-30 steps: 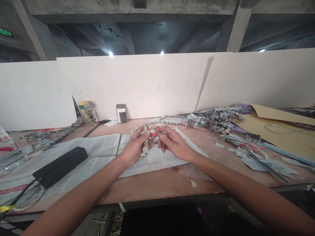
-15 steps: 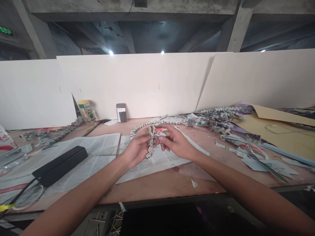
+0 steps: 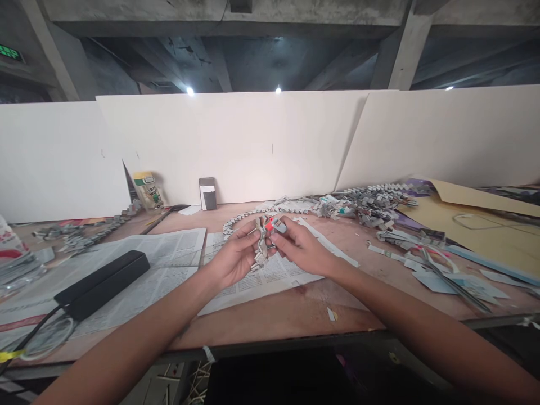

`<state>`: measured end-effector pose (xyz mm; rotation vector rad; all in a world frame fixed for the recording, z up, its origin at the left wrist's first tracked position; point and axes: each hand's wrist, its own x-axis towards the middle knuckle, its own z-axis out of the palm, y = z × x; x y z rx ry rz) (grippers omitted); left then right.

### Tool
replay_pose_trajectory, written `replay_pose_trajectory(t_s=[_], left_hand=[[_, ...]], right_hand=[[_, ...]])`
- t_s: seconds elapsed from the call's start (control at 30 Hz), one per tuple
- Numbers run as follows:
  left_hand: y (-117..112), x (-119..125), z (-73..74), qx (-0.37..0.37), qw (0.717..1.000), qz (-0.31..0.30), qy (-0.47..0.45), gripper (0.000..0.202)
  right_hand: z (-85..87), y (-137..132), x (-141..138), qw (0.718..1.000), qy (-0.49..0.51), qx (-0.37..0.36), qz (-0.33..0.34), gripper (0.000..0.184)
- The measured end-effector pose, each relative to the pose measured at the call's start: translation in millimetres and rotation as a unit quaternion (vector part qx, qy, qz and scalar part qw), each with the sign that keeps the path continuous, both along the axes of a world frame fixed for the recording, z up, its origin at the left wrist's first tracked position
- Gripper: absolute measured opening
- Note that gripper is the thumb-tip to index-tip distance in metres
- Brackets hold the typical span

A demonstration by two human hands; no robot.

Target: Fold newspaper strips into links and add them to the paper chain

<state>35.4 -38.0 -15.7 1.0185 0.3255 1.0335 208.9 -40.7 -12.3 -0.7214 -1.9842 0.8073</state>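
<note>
A chain of folded paper links (image 3: 260, 254) hangs from the fingers of my left hand (image 3: 236, 250), which is closed on it. Its links are grey, like newsprint, and the upper end sits between my two hands. My right hand (image 3: 306, 247) pinches a small folded paper piece (image 3: 277, 225), coloured red and pale blue, against the top of that chain. Whether the piece is inside a link or only touching it, I cannot tell. Behind my hands, a curved stretch of paper chain (image 3: 242, 215) lies on the table.
Newspaper sheets (image 3: 169, 247) cover part of the table (image 3: 270, 332). A black box-shaped device (image 3: 103, 284) with a cable lies at left. A jar (image 3: 147, 191) and a phone (image 3: 208, 194) stand behind. To the right are heaped paper chains (image 3: 371, 202), scissors (image 3: 455, 281) and yellow sheets (image 3: 464, 225).
My right hand's fingers have curled in and shifted slightly, and the coloured piece has turned so more of it shows. The left hand stays almost in place on the chain.
</note>
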Motion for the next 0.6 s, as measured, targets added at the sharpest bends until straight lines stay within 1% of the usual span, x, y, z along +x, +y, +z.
replay_pose_trajectory(t_s=[0.07, 0.13, 0.27, 0.37, 0.47, 0.6], left_hand=[[1.2, -0.6, -1.0, -0.003, 1.0, -0.003, -0.002, 0.016], [2.2, -1.2, -1.9, -0.005, 1.0, -0.009, -0.003, 0.016], [1.8, -1.3, -2.0, -0.002, 1.0, -0.013, 0.001, 0.02], [0.5, -0.6, -1.5, 0.002, 1.0, -0.011, 0.006, 0.021], [0.6, -0.8, -2.0, 0.008, 1.0, -0.009, 0.011, 0.016], [2.4, -2.6, -3.1, 0.004, 1.0, -0.007, 0.013, 0.019]], right_hand=[[0.3, -1.1, -2.2, 1.0, 0.004, 0.003, -0.009, 0.019], [0.2, -1.4, -3.1, 0.999, 0.005, 0.009, -0.034, 0.02], [-2.0, -0.7, -2.4, 0.997, -0.009, 0.034, -0.064, 0.027], [-4.4, 1.8, -0.9, 0.997, -0.037, 0.033, -0.066, 0.03], [-3.9, 4.0, 1.4, 0.993, -0.097, 0.033, -0.057, 0.035], [0.7, 3.8, 5.2, 0.985, -0.156, 0.064, -0.029, 0.036]])
